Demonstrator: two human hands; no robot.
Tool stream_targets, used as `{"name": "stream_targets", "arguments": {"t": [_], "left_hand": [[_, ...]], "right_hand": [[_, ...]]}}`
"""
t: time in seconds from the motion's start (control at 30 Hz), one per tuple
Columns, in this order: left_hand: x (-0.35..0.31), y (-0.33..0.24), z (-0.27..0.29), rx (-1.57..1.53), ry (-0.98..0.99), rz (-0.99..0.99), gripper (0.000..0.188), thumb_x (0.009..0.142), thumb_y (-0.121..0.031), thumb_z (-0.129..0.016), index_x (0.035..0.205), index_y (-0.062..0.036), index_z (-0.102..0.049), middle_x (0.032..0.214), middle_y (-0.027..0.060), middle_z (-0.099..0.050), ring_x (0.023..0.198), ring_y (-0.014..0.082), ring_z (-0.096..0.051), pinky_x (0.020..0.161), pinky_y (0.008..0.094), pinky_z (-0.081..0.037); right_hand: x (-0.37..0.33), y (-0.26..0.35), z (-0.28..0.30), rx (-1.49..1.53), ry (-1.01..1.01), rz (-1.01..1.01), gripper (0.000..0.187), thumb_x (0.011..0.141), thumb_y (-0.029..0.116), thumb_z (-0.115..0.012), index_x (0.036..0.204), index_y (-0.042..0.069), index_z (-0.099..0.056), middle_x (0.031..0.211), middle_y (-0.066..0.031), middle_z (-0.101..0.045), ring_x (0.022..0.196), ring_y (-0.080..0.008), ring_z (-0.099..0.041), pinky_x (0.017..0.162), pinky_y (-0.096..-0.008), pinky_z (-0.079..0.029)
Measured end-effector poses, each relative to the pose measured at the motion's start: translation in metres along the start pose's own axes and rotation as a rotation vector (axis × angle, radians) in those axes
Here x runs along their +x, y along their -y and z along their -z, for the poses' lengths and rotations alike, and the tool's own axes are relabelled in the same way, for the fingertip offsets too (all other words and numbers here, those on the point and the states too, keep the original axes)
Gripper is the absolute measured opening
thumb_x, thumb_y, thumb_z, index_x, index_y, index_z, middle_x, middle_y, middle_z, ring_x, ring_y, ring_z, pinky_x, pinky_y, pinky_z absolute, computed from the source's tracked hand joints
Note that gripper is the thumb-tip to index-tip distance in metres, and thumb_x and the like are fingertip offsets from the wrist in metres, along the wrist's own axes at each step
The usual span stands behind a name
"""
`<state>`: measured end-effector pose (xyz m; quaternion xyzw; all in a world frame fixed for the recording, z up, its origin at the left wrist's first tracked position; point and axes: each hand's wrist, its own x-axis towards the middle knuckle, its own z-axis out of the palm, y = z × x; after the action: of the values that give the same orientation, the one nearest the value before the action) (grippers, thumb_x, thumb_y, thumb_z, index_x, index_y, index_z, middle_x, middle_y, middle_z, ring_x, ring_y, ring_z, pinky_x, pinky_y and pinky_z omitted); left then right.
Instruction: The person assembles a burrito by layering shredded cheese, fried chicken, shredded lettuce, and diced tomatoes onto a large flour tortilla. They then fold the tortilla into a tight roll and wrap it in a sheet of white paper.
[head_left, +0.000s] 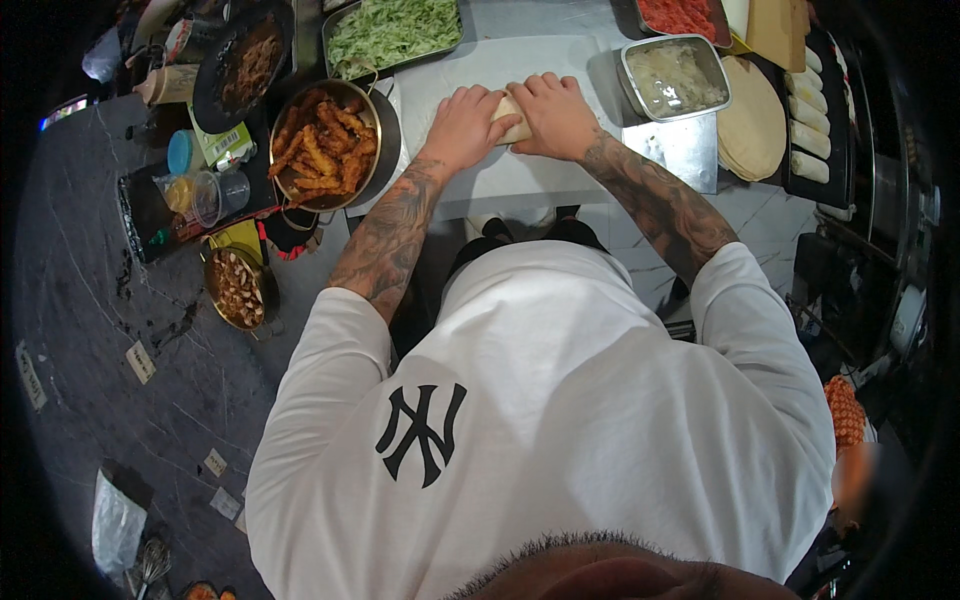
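Note:
On a white board [570, 62] at the front of my body lies a pale rolled tortilla wrap [514, 120]. My left hand [466, 126] curls over its left end, thumb laid along the roll. From the other side my right hand [554, 116] grips the right end, its fingers bent over the top. Most of the wrap is hidden under both hands; only its middle shows. What is inside it cannot be seen.
Left of the board are a pan of fried strips [322, 150], a tray of shredded lettuce [392, 36] and a dark pan of shredded meat [252, 66]. Rightward stand a tub of pale slices [676, 78], chopped red filling [680, 16], stacked tortillas [750, 122] and several rolled wraps [809, 114].

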<state>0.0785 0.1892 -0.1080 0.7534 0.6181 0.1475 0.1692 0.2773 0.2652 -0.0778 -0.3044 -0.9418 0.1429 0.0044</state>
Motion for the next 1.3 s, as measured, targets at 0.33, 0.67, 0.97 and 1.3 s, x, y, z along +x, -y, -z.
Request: {"name": "stream_targets", "arguments": {"t": [0.33,0.67,0.97,1.3], "left_hand": [[0.012,0.001,0.014,0.079,0.061,-0.007,0.068,0.099,-0.055,-0.062,0.145,-0.0059,-0.055,0.135,0.0141,-0.060,0.130,0.0305,-0.054,0.106,0.0493,-0.042],[0.004,-0.017,0.017,0.100,0.112,-0.023,0.116,0.066,-0.057,-0.091,0.154,-0.0028,-0.038,0.142,0.0106,-0.056,0.130,0.0281,-0.053,0.106,0.0477,-0.042],[-0.008,-0.033,0.010,0.157,0.133,0.036,0.118,0.062,-0.055,-0.094,0.153,-0.0035,-0.039,0.139,0.0102,-0.056,0.127,0.0291,-0.053,0.102,0.0460,-0.043],[0.006,-0.055,0.021,0.166,0.253,0.160,0.097,0.070,-0.058,-0.089,0.143,-0.0059,-0.052,0.133,0.0132,-0.058,0.125,0.0337,-0.053,0.100,0.0512,-0.045]], "right_hand": [[0.009,0.002,-0.013,-0.020,0.035,-0.063,0.079,0.073,0.050,-0.086,0.134,0.008,-0.057,0.125,-0.0102,-0.059,0.120,-0.0290,-0.057,0.094,-0.0488,-0.049],[0.017,-0.001,-0.013,-0.004,0.023,-0.070,0.079,0.069,0.050,-0.085,0.130,0.007,-0.061,0.121,-0.0099,-0.061,0.120,-0.0307,-0.057,0.093,-0.0518,-0.051],[0.003,0.006,-0.008,0.069,0.136,-0.063,0.086,0.071,0.045,-0.085,0.139,0.002,-0.054,0.129,-0.0157,-0.060,0.123,-0.0339,-0.056,0.100,-0.0517,-0.048],[-0.082,-0.056,-0.012,0.985,-0.311,-0.537,0.043,0.098,0.020,-0.063,0.130,-0.009,-0.063,0.121,-0.0212,-0.069,0.108,-0.0290,-0.069,0.095,-0.0390,-0.057]]}}
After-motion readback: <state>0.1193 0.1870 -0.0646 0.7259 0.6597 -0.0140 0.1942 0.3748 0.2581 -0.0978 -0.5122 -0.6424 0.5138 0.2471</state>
